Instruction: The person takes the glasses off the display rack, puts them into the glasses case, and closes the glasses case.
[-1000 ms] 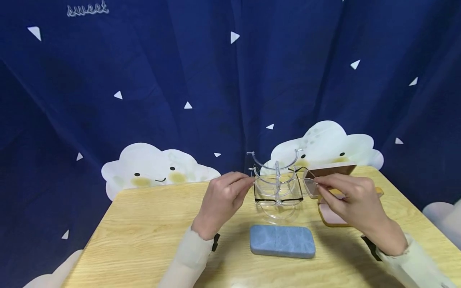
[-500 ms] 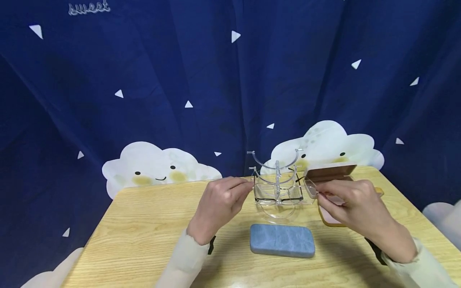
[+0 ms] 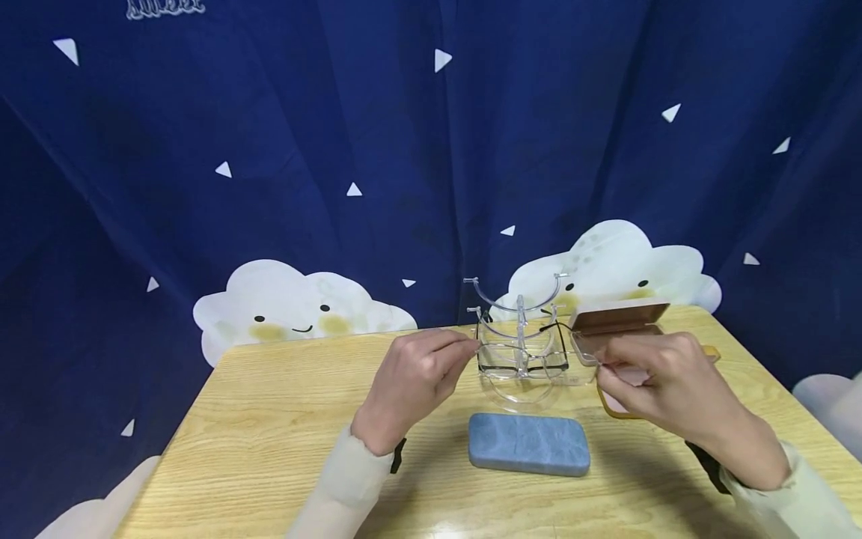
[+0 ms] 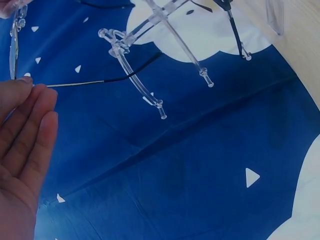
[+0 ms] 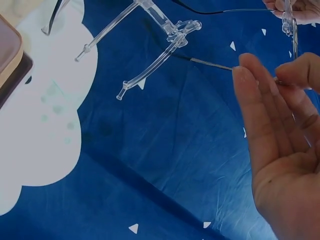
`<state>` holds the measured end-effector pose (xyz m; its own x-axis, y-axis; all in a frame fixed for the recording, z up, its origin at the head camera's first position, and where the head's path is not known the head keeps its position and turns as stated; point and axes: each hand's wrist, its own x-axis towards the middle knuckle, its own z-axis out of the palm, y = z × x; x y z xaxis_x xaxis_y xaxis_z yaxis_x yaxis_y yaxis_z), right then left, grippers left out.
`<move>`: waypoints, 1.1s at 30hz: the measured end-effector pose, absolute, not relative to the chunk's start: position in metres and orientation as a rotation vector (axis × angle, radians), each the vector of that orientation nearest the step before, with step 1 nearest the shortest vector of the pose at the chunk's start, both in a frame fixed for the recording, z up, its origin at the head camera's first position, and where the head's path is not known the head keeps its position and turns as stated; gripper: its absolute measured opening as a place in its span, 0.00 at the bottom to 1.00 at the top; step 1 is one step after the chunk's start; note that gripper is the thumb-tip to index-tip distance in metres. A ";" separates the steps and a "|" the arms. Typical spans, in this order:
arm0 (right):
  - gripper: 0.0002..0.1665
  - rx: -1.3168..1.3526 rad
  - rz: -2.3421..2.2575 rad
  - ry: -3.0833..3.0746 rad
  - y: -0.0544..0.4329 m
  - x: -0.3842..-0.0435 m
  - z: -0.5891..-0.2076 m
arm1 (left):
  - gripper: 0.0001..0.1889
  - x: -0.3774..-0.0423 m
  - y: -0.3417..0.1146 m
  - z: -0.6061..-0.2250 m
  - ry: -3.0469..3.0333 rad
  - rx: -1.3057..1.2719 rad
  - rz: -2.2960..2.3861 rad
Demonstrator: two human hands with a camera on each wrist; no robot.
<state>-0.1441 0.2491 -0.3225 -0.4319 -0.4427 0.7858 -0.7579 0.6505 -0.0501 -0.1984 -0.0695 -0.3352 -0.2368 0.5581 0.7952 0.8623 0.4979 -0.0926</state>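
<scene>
Both hands hold a thin-rimmed pair of eyeglasses (image 4: 75, 84), one at each side, in front of a clear tiered display stand (image 3: 521, 329). My left hand (image 3: 420, 382) pinches the glasses near one hinge, and my right hand (image 3: 673, 389) pinches the opposite side. The temples point away toward the stand; in the right wrist view a dark temple tip overlaps a stand arm (image 5: 152, 67). A second pair of glasses with a dark frame (image 3: 567, 352) sits on a lower tier, partly overlapped by the held pair.
A blue glasses case (image 3: 528, 444) lies closed in front of the stand. Right of it, behind my right hand, stands an open brownish-pink case (image 3: 622, 318), beside an orange-edged pink case (image 3: 609, 400) partly hidden by that hand. A wooden table (image 3: 283, 419) meets a blue curtain (image 3: 390, 112).
The held glasses have come down slightly in front of the stand, and my right hand has shifted a little right. Both hands keep their pinch. The head view has tilted down slightly.
</scene>
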 end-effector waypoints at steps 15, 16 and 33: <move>0.20 1.002 0.671 -2.109 0.252 -0.144 -0.321 | 0.03 -0.199 -0.066 -0.339 -1.912 -1.187 -0.422; 0.20 0.998 0.676 -2.116 0.252 -0.144 -0.321 | 0.03 -0.198 -0.066 -0.340 -1.913 -1.187 -0.418; 0.25 1.059 0.807 -2.145 0.254 -0.144 -0.325 | 0.04 -0.197 -0.069 -0.341 -1.933 -1.164 -0.456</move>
